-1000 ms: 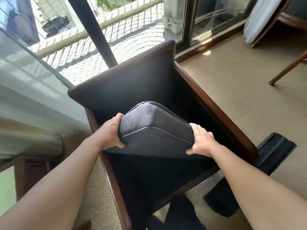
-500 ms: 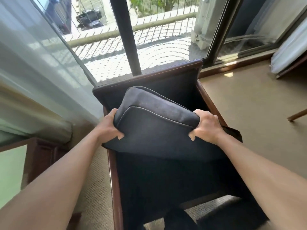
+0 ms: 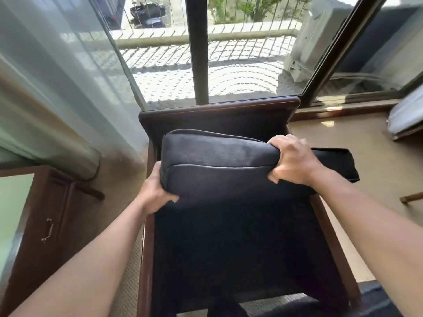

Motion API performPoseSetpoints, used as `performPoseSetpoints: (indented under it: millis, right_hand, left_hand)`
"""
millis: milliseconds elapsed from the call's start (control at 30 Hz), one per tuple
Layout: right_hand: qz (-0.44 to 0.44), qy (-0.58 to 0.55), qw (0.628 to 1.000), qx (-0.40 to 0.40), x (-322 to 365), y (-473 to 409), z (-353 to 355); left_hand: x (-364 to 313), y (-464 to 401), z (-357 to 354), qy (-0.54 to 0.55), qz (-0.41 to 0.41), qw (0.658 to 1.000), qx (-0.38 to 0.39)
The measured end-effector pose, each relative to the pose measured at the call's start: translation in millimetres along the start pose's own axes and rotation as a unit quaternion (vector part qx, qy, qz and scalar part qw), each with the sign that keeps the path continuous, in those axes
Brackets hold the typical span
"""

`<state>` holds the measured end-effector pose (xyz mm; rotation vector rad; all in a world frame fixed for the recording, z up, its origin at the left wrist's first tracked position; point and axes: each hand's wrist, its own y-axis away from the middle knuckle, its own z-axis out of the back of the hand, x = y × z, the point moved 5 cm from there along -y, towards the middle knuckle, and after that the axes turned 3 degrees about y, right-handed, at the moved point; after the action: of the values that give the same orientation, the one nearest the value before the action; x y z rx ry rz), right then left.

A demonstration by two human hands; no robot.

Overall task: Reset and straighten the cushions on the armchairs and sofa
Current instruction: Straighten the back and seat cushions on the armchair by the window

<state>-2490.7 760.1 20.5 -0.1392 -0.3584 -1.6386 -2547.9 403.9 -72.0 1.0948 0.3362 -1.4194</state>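
Note:
A dark grey cushion (image 3: 215,161) is held above the seat of a dark wooden armchair (image 3: 219,109), tilted with its piped edge toward me. My left hand (image 3: 154,191) grips the cushion's lower left corner. My right hand (image 3: 290,160) grips its upper right corner, fingers curled over the edge. The chair's seat below the cushion is dark and in shadow. A second dark cushion (image 3: 336,163) lies on the carpet just right of the chair, partly hidden by my right hand.
A glass door with a dark frame (image 3: 199,49) stands behind the chair, a sheer curtain (image 3: 57,88) to the left. A wooden cabinet with a handle (image 3: 48,229) is at the lower left. Beige carpet (image 3: 366,202) spreads right, with a white cushion (image 3: 405,115).
The view has swung so the armchair faces me squarely. The cushion has been raised and turned more upright against the backrest, both hands keeping their grip.

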Motion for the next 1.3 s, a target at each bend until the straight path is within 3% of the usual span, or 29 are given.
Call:
performPoseSetpoints:
  millis: [167,367,633,700,800,933,1033,1300]
  right_hand:
    - [0.031,0.085,0.994,0.059,20.6,-16.5,-56.0]
    - [0.041,0.137,0.983,0.119,27.9,-24.3,-128.3]
    - [0.029,0.138,0.974,0.180,14.1,-8.8,-191.4]
    - [0.031,0.140,0.973,0.181,0.8,-8.5,-189.1]
    - [0.028,0.164,0.969,0.183,-28.2,-7.4,-183.3]
    - [0.016,0.193,0.965,0.174,-60.6,-6.5,-177.9]
    - [0.015,0.198,0.966,0.166,-69.6,-7.8,-177.2]
    - [0.031,0.180,0.974,0.137,-69.4,-53.0,-168.5]
  left_hand:
    - [37.5,4.6,-6.1,0.001,0.066,0.998,0.024]
    - [66.9,1.4,-11.2,0.040,0.103,0.994,-0.017]
    - [75.2,-7.3,-46.1,-0.162,0.205,0.965,0.036]
    - [67.9,-12.3,-51.8,-0.270,0.183,0.944,0.050]
    - [55.7,-22.7,-62.8,-0.454,0.108,0.883,0.048]
    - [28.8,-38.3,-98.0,-0.567,-0.046,0.819,0.073]
    - [12.2,-46.8,-123.0,-0.567,-0.099,0.809,0.119]
    - [-1.7,-90.5,-105.4,-0.529,-0.107,0.834,0.116]
